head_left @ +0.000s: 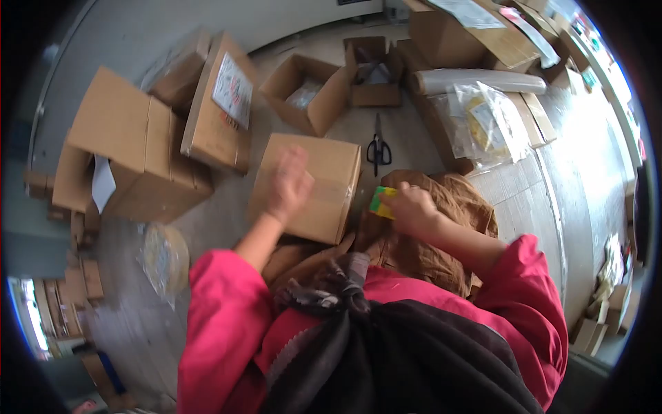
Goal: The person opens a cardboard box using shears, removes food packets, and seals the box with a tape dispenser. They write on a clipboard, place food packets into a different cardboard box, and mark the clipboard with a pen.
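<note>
A closed cardboard carton (327, 176) sits in front of me, close to my knees. Over its left part is my left hand (289, 183), somewhat blurred, its fingers stretched out and holding nothing. To the right of the carton, my right hand (414, 209) grips a small flat green-and-yellow object (383, 202) whose exact kind I cannot tell. That hand is above my leg in brown trousers (441, 241). Beyond it, black-handled scissors (378, 152) lie on the floor with the blades pointing away.
Open cartons (327, 110) (376, 95) stand behind the closed one. A tall box with a label (224, 117) leans at the left, beside a big open carton (127, 131). Wrapped tape rolls (165, 255) (486, 124) lie on both sides, and a plastic film roll (483, 82) rests at the right.
</note>
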`<state>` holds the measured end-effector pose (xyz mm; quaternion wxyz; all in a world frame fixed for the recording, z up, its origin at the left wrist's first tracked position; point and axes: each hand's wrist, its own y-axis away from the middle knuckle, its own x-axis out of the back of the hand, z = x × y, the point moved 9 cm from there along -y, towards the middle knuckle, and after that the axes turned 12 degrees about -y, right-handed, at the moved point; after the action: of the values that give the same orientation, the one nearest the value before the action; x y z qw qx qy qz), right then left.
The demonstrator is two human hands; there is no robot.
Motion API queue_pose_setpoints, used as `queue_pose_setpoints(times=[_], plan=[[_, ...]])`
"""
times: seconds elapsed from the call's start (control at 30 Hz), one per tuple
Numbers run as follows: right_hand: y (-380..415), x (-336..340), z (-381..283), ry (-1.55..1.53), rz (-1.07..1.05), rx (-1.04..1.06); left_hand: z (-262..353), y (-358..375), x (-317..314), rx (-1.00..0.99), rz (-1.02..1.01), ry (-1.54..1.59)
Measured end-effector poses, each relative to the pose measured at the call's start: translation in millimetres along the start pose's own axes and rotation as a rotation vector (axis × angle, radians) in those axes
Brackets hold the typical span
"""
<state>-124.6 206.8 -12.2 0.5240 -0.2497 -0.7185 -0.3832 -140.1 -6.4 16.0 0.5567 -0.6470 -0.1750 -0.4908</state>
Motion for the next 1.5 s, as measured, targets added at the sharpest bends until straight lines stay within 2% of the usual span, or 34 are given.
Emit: queue_pose_setpoints(times=[0.07, 0.1, 0.13, 0.17, 0.2, 0.23, 0.3, 0.33, 0.4, 0.43, 0.47, 0.5, 0.53, 0.57, 0.6, 0.63, 0.7, 0.73, 0.77, 0.83, 0.9, 0.97, 1.03, 1.07, 1.1, 1.13, 1.2, 1.23, 1.27, 1.33, 1.37, 1.43, 1.47, 1.5], plan=[[-25, -21, -9, -0.092, -0.025, -0.025, 92, -3, -13, -0.193, -0.325, 0.101], [-35, -25, -16, -0.096, -0.147, 0.005, 120, 3, -24, -0.276, -0.502, 0.083], [-51, -37, -12, -0.167, -0.076, 0.058, 116, 10, -37, -0.227, -0.538, 0.063], [-56, -27, -4, -0.327, -0.085, 0.007, 109, 17, -53, -0.177, -0.574, 0.049], [-63, -30, 5, -0.441, -0.261, -0.029, 114, 16, -57, -0.229, -0.561, 0.066], [-73, -40, 25, -0.52, -0.266, -0.179, 109, 14, -61, -0.21, -0.568, 0.007], [-84, -56, 49, -0.488, -0.232, -0.187, 107, 9, -62, -0.237, -0.564, -0.061], [-73, -33, 59, -0.492, -0.198, -0.207, 100, 9, -71, -0.257, -0.662, -0.209], [-10, 47, 65, -0.859, 0.024, -0.193, 95, 1, -80, -0.248, -0.895, -0.424], [17, 72, 83, -0.946, 0.091, -0.223, 89, 1, -91, -0.3, -0.816, -0.466], [51, 105, 100, -1.032, 0.221, -0.246, 95, -4, -90, -0.378, -0.899, -0.541], [83, 124, 129, -1.068, 0.39, -0.341, 101, -10, -88, -0.455, -0.978, -0.621], [111, 135, 159, -1.165, 0.438, -0.473, 102, -5, -100, -0.555, -1.033, -0.683], [139, 154, 192, -1.097, 0.727, -0.499, 101, -1, -112, -0.652, -1.086, -0.749], [164, 163, 230, -0.868, 0.91, -0.648, 103, -3, -114, -0.723, -1.192, -0.743], [184, 175, 253, -0.795, 1.043, -0.785, 96, -9, -114, -0.713, -1.173, -0.756], [188, 162, 331, -0.601, 1.073, -0.974, 76, -45, -98, -0.315, -0.833, -0.101], [178, 148, 372, -0.541, 1.064, -0.953, 46, -64, -91, -0.174, -0.665, -0.075], [165, 129, 410, -0.483, 1.05, -0.927, 24, -70, -91, -0.162, -0.652, -0.089], [138, 95, 464, -0.408, 1.09, -0.816, -42, -80, -74, 0.168, -0.493, -0.154], [117, 83, 473, -0.447, 1.054, -0.812, -75, -67, -73, 0.198, -0.536, -0.256], [107, 100, 462, -0.176, 1.106, -0.867, -93, -51, -70, 0.194, -0.598, -0.354], [103, 139, 443, -0.164, 1.379, -0.731, -93, -43, -76, 0.174, -0.656, -0.36], [102, 150, 442, -0.365, 1.497, -0.751, -91, -45, -79, 0.163, -0.658, -0.359], [81, 146, 470, -0.788, 1.457, -0.69, -92, -45, -78, 0.187, -0.634, -0.369], [53, 141, 465, -1.51, 1.379, -0.481, -94, -42, -76, 0.216, -0.612, -0.379], [8, 156, 415, -2.103, 1.004, -0.255, -95, -42, -76, 0.224, -0.622, -0.429], [-7, 160, 403, -2.101, 0.978, -0.257, -97, -42, -73, 0.233, -0.621, -0.482], [-20, 172, 391, -2.187, 1.058, -0.109, -97, -39, -69, 0.258, -0.625, -0.48], [-37, 188, 383, -2.268, 1.196, 0.14, -111, -30, -53, 0.502, -0.677, -0.591], [-43, 179, 378, -2.271, 1.159, 0.131, -109, -26, -46, 0.53, -0.69, -0.586], [-44, 181, 361, -1.994, 1.172, 0.267, -130, 8, -15, 1.03, -0.72, -0.605], [-45, 177, 347, -1.523, 1.311, 0.352, -134, 13, -10, 1.061, -0.724, -0.594], [-31, 181, 273, -2.138, 1.278, 0.349, -141, 24, -7, 1.136, -0.759, -0.56]])
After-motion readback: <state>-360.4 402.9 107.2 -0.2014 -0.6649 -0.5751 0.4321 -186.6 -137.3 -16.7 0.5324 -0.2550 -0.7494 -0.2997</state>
